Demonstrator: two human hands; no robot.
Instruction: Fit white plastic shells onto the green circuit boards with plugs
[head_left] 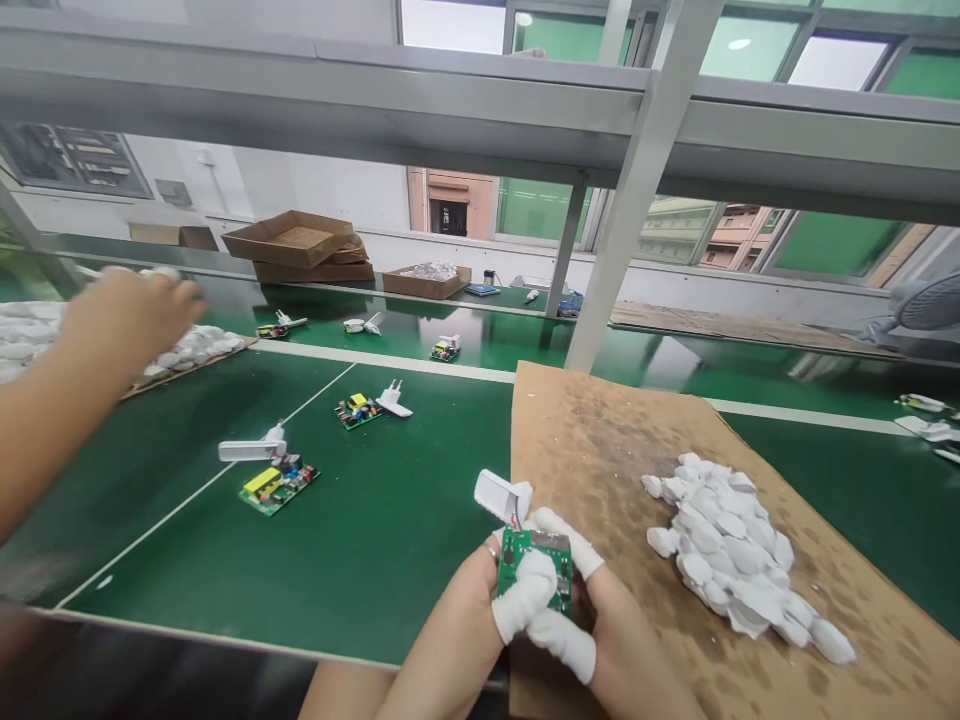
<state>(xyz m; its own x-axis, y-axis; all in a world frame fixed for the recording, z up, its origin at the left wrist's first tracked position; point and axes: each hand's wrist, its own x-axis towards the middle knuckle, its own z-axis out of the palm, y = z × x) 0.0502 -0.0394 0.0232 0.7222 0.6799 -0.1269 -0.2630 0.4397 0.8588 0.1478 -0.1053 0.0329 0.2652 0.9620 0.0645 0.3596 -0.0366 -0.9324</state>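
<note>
**Both hands on PCB**

Left hand [480, 600] & right hand [592, 610], w/ finger cots, pinch green PCB [534, 570] together at cardboard's [600, 430] near-left edge. White plug [501, 495] wired to PCB's top. White pile [739, 545] on cardboard, right of PCB. Co-worker's hand [127, 320] far left.

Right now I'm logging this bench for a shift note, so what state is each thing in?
green circuit board: upright, gripped by both hands
left hand: shut on the board
right hand: shut on the board
white plug cover: wired to the board, above it
pile of white pads: heaped loose on the brown sheet
other boards on the belt: lying flat, untouched
another person's hand: blurred, over a far pile
</note>
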